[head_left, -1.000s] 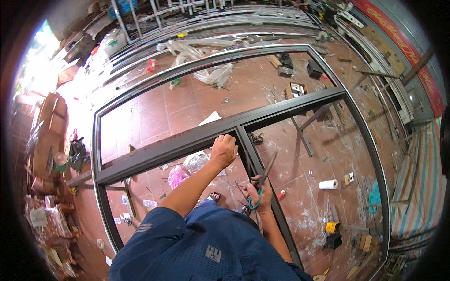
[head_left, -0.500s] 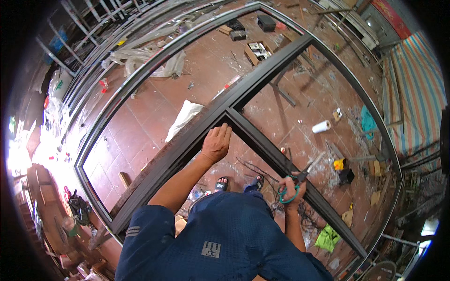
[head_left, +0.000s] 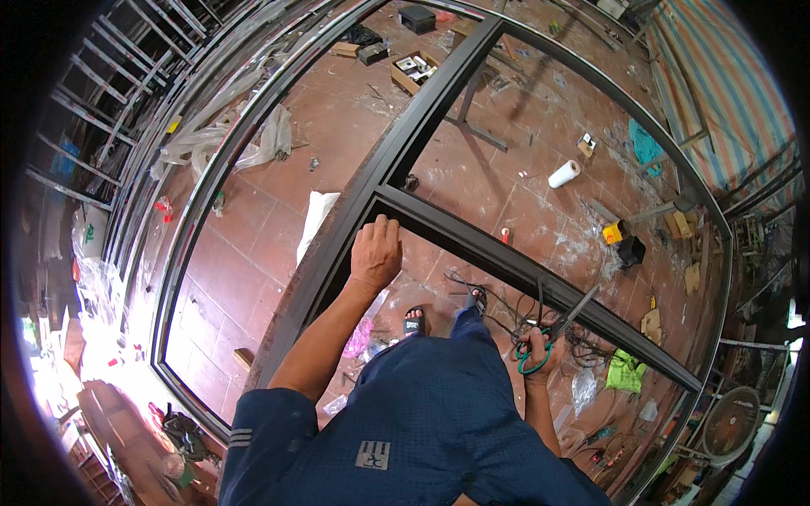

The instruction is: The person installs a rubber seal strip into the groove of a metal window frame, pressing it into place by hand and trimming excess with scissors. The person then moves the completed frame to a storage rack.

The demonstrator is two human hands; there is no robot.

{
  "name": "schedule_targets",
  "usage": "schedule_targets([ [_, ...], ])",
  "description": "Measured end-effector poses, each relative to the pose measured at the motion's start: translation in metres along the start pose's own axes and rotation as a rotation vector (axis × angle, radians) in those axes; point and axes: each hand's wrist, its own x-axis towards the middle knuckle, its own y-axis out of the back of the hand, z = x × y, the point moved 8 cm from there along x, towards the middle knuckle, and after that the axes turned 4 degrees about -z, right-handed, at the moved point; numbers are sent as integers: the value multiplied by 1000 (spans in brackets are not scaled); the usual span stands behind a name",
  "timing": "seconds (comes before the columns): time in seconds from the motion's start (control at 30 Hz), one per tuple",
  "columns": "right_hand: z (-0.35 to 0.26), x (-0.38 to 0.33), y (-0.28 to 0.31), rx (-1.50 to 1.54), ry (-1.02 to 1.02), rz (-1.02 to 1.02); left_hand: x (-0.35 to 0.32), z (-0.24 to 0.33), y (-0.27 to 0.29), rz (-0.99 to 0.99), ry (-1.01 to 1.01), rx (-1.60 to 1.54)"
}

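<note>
A large dark metal frame (head_left: 429, 121), with a crossbar (head_left: 477, 240) joining its long middle bar, lies raised in front of me. My left hand (head_left: 377, 253) is at the inner corner by that joint, back of the hand up. Its fingers are bent and pressed together against the frame's edge; the fingertips and anything under them are hidden. Below the crossbar, my right hand (head_left: 537, 352) is closed round the teal handles of a pair of scissors (head_left: 577, 309). The scissor blades are spread, pointing up and away over the crossbar.
On the tiled floor lie a white roll (head_left: 564, 174), a small open carton (head_left: 414, 72), a black box (head_left: 630, 251), loose cables (head_left: 582, 341) and a bright green cloth (head_left: 624, 371). Long metal profiles (head_left: 160, 221) are stacked at the left. A striped sheet (head_left: 726, 93) hangs at the right.
My view has turned, so the frame and floor appear shifted. The left hand stays by the inner corner, and the right hand still grips the scissors.
</note>
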Motion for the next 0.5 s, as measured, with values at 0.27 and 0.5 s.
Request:
schedule_targets([
  [0.27, 17, -8, -7, 53, 30, 18, -3, 0, -1, 21, -49, -10],
  [0.5, 59, -26, 19, 169, 9, 73, 1, 0, -4, 10, -14, 75],
])
